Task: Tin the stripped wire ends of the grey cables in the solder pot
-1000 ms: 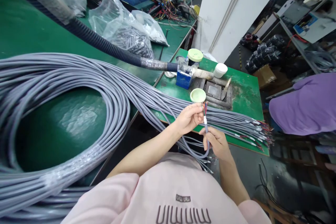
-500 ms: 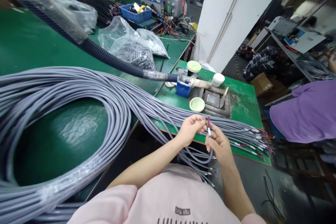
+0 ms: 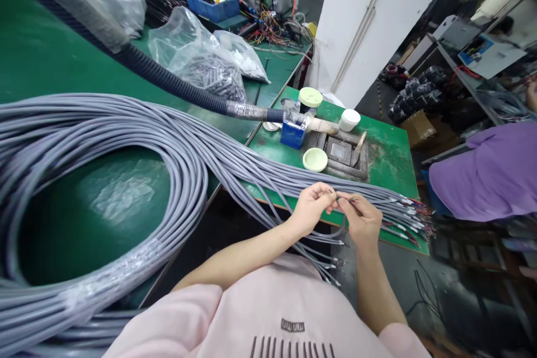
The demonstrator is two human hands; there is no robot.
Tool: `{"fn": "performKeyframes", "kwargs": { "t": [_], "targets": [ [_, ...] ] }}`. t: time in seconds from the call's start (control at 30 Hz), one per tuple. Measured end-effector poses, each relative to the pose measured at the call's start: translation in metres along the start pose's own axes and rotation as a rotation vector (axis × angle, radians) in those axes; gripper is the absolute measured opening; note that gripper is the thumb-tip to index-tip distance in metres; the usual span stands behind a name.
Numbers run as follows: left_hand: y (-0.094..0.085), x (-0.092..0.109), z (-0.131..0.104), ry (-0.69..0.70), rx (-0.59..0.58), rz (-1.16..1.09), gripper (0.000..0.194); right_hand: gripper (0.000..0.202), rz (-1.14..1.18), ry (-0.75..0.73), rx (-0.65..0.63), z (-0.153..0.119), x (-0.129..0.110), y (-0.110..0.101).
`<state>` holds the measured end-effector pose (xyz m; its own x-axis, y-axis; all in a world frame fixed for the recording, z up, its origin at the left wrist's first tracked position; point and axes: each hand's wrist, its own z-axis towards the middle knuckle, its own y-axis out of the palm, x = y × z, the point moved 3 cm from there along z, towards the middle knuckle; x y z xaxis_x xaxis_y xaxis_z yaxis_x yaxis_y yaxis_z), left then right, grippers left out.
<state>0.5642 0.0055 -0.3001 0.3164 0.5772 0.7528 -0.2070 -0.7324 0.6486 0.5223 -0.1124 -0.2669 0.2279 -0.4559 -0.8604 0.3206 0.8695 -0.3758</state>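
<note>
Two hands (image 3: 312, 210) (image 3: 364, 222), one held cable (image 3: 343, 229)

No wording is reading clearly: a pink shirt (image 3: 255, 302) is bearing a small dark patch (image 3: 292, 325) of blocky characters above tall dark strokes (image 3: 289, 348), while faint marks on a pale green lid (image 3: 311, 95) are proving illegible.

The right hand (image 3: 364, 222) has risen from 4 o'clock of the left hand (image 3: 312, 210) to about 3 o'clock, bringing both sets of fingertips close together. Coloured wires that pointed toward 12 o'clock are now mostly hidden; a dark strand (image 3: 345, 199) shows, running toward 3 o'clock.
</note>
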Motion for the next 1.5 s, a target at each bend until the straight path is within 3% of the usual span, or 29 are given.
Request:
{"fn": "performKeyframes", "kwargs": {
  "t": [0.2,0.37,0.5,0.73,1.1,1.23,1.33,1.5],
  "targets": [
    [-0.016,0.016,0.004,0.104,0.051,0.198,0.023,0.026,-0.246,-0.09,-0.085,0.037,-0.012,-0.001],
    [-0.05,0.028,0.013,0.455,0.057,0.905,0.018,0.029,-0.369,-0.099,-0.224,0.097,-0.001,0.011],
    [-0.062,0.017,0.017,0.571,-0.022,1.288,0.018,0.03,-0.557,-0.076,-0.399,0.134,0.015,0.037],
    [-0.063,0.01,0.014,0.652,-0.041,1.383,0.021,0.025,-0.852,-0.038,-0.567,0.155,0.035,0.074],
    [-0.066,0.005,0.016,0.628,-0.054,1.386,0.023,0.023,-1.03,-0.074,-0.635,0.156,0.045,0.087],
    [-0.065,0.008,0.016,0.611,-0.053,1.376,0.023,0.022,-0.924,-0.097,-0.578,0.159,0.039,0.074],
    [-0.063,0.012,0.016,0.594,-0.056,1.377,0.022,0.026,-0.804,-0.102,-0.412,0.166,0.04,0.045],
    [-0.062,0.017,0.018,0.544,-0.071,1.39,0.019,0.027,-0.761,0.066,-0.132,0.18,0.075,-0.005]
  ]
}}
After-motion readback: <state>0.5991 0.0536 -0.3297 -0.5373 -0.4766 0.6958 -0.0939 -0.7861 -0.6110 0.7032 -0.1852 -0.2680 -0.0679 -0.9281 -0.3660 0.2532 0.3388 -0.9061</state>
